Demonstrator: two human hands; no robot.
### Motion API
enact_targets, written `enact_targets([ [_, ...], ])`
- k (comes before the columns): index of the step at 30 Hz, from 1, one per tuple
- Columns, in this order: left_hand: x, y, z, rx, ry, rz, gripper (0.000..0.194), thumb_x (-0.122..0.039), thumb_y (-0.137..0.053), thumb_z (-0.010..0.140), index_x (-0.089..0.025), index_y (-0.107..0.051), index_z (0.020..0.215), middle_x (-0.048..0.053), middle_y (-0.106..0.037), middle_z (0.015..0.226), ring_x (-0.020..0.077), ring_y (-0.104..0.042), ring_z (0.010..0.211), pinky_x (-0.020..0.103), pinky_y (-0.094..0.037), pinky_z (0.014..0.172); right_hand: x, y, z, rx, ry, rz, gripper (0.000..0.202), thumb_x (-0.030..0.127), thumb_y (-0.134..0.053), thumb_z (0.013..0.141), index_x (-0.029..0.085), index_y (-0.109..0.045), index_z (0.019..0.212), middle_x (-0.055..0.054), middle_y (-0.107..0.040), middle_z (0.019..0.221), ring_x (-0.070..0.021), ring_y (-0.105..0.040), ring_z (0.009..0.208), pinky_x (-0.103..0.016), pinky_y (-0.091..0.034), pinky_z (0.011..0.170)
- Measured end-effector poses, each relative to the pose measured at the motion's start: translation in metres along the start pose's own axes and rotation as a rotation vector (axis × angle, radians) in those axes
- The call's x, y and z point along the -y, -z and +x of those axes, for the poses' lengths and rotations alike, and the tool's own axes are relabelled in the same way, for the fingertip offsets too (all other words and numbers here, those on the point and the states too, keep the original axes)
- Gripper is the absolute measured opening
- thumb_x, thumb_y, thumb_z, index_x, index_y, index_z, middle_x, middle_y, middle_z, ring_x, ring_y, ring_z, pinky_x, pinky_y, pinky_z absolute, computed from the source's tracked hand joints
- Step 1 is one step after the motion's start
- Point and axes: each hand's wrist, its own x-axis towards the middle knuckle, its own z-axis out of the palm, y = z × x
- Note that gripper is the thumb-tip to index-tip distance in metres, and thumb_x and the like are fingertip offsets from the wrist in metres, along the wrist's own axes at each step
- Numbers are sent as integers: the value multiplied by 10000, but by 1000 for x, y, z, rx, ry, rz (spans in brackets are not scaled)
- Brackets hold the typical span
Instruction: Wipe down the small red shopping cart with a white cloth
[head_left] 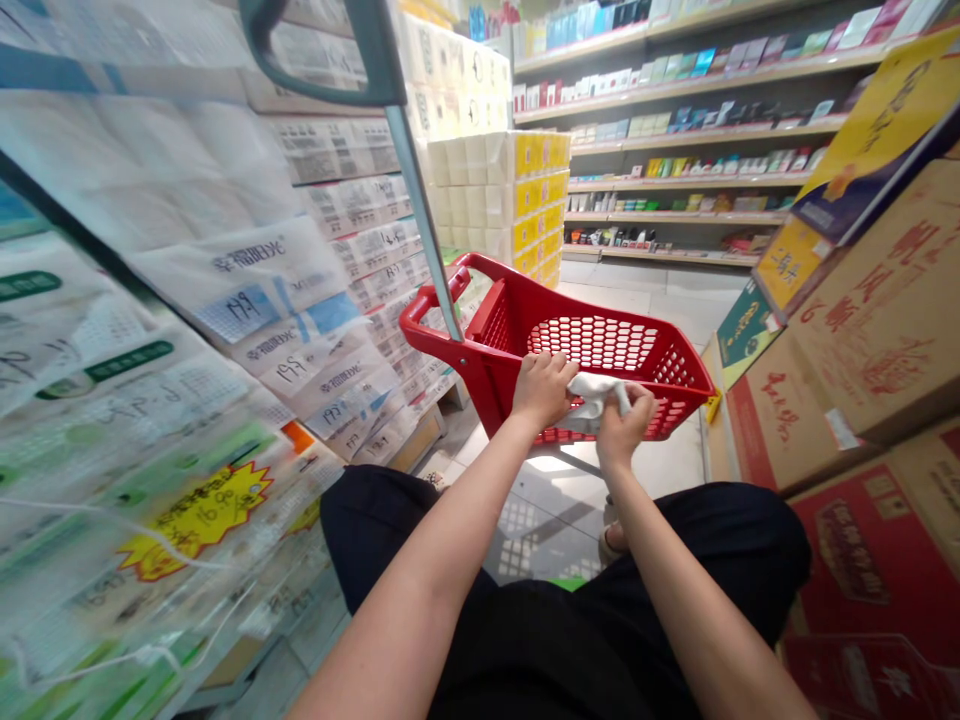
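A red shopping basket cart with perforated sides stands in front of my knees, its long grey handle rising at the left. My left hand is closed over the near rim of the basket. Just to its right, my right hand grips a white cloth at the same rim, its fingers curled into the fabric. The cloth hangs bunched over the near side wall between both hands. No goods show in the visible part of the basket.
Stacked packs of tissue paper rise close on my left. Cardboard cartons stand close on my right. Ahead are yellow-and-white paper packs and shelves of small goods. Tiled floor lies beyond the cart.
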Motion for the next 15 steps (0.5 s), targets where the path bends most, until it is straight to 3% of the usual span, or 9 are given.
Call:
enact_targets([
  [2, 2, 2, -1, 4, -9, 2, 210, -332, -430, 955, -232, -607, 1009, 82, -612, 1082, 259, -487, 1008, 409, -317, 874, 21, -8, -16, 186, 96, 22, 188, 293, -505, 847, 199, -535, 1007, -72, -552, 1012, -211, -498, 996, -380, -420, 906],
  [5, 7, 4, -4, 12, -38, 5, 215, -305, -417, 950, -234, -598, 1044, 81, -609, 1087, 262, -483, 1021, 404, -315, 875, 34, -9, -23, 265, 164, 26, 151, 296, -499, 859, 205, -543, 970, -61, -567, 979, -209, -496, 973, -381, -418, 896],
  [9, 12, 6, -6, 12, -29, 12, 233, -280, -427, 929, -239, -585, 1095, 71, -610, 1084, 260, -483, 1010, 409, -312, 886, 17, 12, 0, 116, 142, -21, 147, 323, -516, 873, 202, -545, 952, -60, -557, 993, -206, -497, 989, -388, -404, 927],
  [12, 14, 4, -5, 7, -11, 7, 229, -273, -416, 927, -235, -595, 1065, 71, -614, 1072, 258, -485, 998, 417, -305, 897, -8, 39, 31, -84, 25, -76, 179, 305, -554, 840, 191, -544, 977, -59, -534, 1012, -201, -502, 985, -385, -405, 920],
  [15, 16, 2, -4, -2, -20, -6, 213, -279, -415, 924, -228, -600, 1017, 69, -617, 1060, 256, -486, 986, 419, -306, 891, -35, 66, 64, -206, -41, -120, 199, 280, -597, 792, 193, -563, 968, -66, -548, 1023, -223, -505, 1006, -415, -386, 941],
])
